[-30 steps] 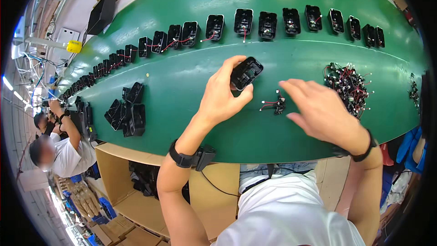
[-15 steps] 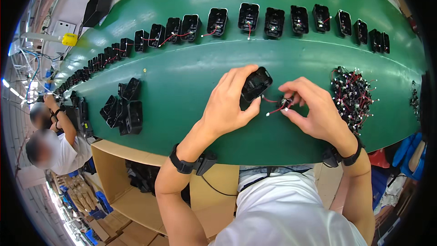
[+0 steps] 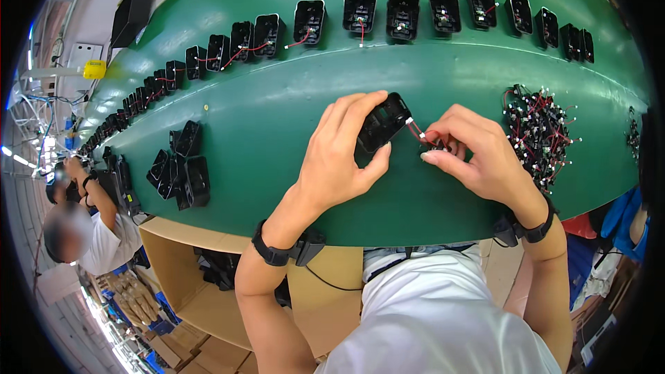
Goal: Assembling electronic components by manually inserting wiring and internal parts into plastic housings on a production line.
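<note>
"One black plastic housing (image 3: 383, 123), head view: position?"

"Over the green desk (image 3: 291, 114), tilted, its open side showing. Left hand (image 3: 336, 156) gripping it by the sides."

"Right hand (image 3: 481, 159)?"

"Just beside it, to the right, pinching a small wired part (image 3: 440, 145), partly hidden. Red-and-black leads (image 3: 417, 129) reach from the pinch toward the housing; contact with its edge cannot be told."

"Nearby?"

"Pile of wired connectors (image 3: 540, 131) right of the right hand; row of black housings (image 3: 309, 22) along the far side; cluster of more housings (image 3: 197, 179) at left."
</note>
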{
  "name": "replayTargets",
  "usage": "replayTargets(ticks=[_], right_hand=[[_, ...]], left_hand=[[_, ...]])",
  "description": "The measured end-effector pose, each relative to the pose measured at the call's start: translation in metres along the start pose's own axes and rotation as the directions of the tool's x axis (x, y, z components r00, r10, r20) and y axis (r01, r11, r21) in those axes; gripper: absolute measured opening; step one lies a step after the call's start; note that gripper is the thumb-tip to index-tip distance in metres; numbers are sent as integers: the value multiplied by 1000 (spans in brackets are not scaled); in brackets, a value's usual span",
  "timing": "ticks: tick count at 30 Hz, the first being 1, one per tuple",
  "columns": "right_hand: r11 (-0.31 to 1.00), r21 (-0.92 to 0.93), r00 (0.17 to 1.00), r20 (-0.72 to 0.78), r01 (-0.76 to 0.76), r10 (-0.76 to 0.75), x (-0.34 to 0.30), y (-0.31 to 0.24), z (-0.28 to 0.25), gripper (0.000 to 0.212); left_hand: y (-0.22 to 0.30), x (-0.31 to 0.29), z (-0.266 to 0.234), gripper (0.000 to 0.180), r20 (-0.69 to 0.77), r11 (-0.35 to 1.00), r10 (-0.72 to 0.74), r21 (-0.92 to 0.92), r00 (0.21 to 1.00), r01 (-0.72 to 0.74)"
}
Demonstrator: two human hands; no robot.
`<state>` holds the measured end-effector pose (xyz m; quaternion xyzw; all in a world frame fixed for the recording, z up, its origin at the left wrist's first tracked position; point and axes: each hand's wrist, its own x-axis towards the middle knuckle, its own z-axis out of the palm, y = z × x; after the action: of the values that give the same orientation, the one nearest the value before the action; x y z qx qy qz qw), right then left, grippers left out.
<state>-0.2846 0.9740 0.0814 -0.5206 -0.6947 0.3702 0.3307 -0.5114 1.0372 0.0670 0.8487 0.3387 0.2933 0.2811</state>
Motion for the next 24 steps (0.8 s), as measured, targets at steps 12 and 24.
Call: replayTargets(ticks=[12, 24], right_hand=[[988, 154, 997, -68, -21, 32, 2, 1, -1, 17], [931, 364, 992, -104, -24, 66, 1, 0, -6, 19]], left_hand=[[1, -2, 3, 60, -51, 998, -40, -54, 998, 37], [9, -2, 3, 58, 12, 995, -7, -96, 1000, 8]])
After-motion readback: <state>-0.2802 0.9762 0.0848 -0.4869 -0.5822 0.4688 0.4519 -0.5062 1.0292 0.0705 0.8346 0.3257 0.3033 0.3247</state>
